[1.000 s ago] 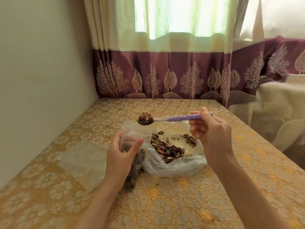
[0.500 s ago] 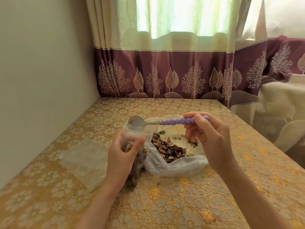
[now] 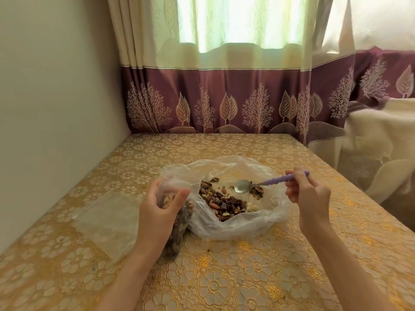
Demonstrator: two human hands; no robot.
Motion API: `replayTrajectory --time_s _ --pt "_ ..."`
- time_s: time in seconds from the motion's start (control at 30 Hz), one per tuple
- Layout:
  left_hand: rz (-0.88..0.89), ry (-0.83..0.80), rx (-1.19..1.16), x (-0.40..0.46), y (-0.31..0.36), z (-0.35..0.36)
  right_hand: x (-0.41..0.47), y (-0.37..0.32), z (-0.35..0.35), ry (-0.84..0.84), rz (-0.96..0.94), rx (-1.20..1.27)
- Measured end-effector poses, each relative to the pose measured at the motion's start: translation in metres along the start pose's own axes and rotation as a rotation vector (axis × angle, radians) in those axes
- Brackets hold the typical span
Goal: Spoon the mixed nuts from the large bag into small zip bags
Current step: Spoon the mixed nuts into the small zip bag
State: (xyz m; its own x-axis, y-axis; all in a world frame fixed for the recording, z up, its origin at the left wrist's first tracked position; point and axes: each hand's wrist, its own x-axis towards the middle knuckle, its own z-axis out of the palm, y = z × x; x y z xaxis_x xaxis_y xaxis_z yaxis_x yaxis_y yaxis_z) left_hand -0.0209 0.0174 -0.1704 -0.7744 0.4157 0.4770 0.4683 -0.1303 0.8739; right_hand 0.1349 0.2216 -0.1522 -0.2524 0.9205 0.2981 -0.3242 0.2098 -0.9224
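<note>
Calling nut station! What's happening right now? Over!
Left hand holds small zip bag, part full. Right hand holds spoon, empty, over large bag. Nothing blocking.

spoon point(image 3: 243, 186) emptied | right hand point(image 3: 308, 195) moved it over large bag point(image 3: 258, 212)

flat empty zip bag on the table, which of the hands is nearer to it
Left. The left hand, gripping the filled small bag, is right beside the flat empty zip bag; the right hand is beyond the large bag.
</note>
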Motion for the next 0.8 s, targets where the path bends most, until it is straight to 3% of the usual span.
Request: replayTrajectory --time_s 0.27,0.67,0.8 --pt "-0.004 -0.010 -0.008 -0.001 0.001 0.000 0.005 0.003 -0.013 -0.024 -0.152 -0.284" --pt "0.017 -0.021 0.012 -0.002 0.003 0.001 0.002 0.007 -0.008 -0.132 0.102 -0.060" --pt "0.010 -0.027 0.014 -0.002 0.004 0.000 0.001 0.010 -0.008 -0.097 0.149 -0.043"
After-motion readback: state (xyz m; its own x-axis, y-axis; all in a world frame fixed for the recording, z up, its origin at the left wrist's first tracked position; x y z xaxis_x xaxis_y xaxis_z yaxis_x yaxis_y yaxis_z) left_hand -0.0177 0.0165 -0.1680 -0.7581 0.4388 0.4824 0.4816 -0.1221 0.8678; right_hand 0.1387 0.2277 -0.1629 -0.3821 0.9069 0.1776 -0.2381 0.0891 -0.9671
